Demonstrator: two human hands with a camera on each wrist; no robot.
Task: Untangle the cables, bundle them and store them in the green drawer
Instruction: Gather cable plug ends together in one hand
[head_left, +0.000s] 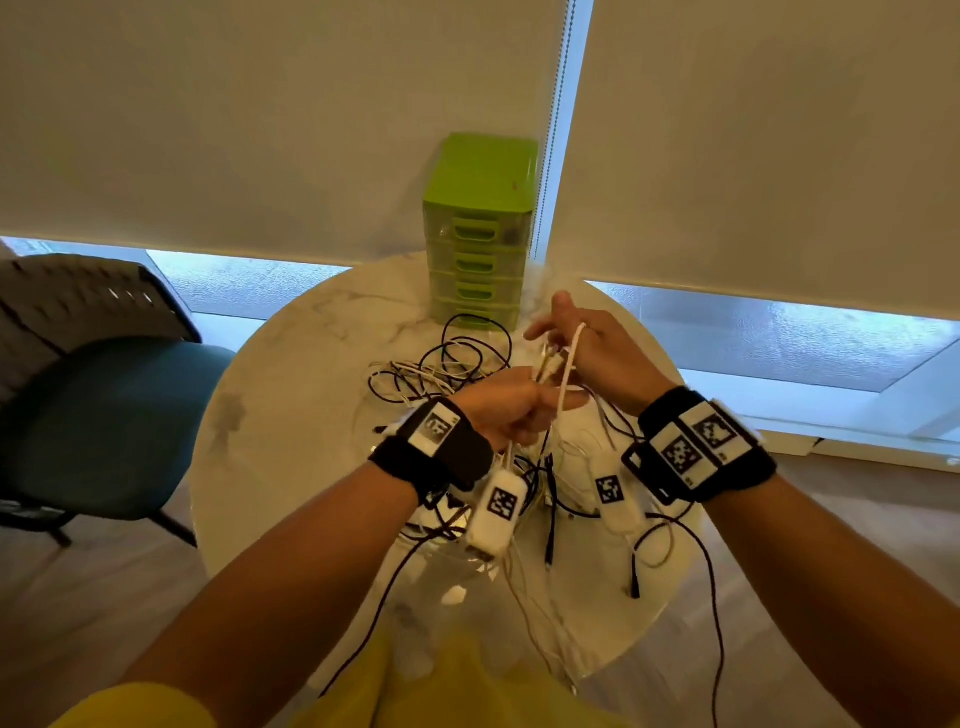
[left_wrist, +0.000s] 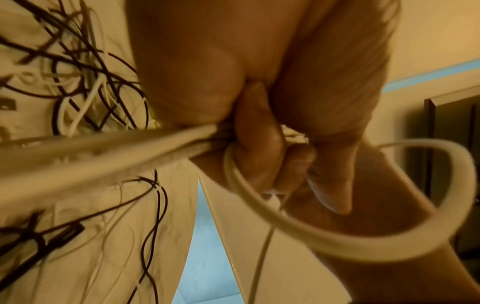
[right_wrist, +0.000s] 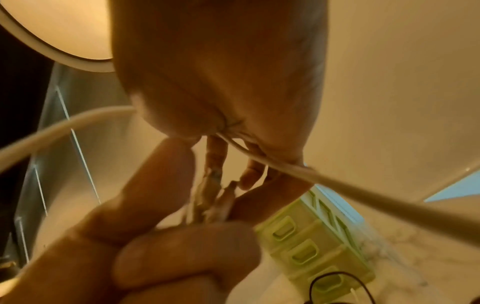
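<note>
Two hands work above a round marble tabletop that fills the middle of the head view, with pale window blinds behind it. A green drawer unit stands at the far edge of the tabletop, its drawers all shut. A loose tangle of black and white cables sprawls across the tabletop between the drawer unit and the person; some strands hang over the near edge.

The left hand is curled into a fist around a gathered bunch of white cable, held above the tangle. The right hand, just beyond it, has a loop of that same white cable running across its palm while its fingertips pinch the cable ends that stick up out of the left fist.

The work appears to be at the bundling step for one white cable, with most of the tangle not yet sorted. The next move likely calls for winding the loose loop around the bunch while the left fist keeps the coils together.
</note>
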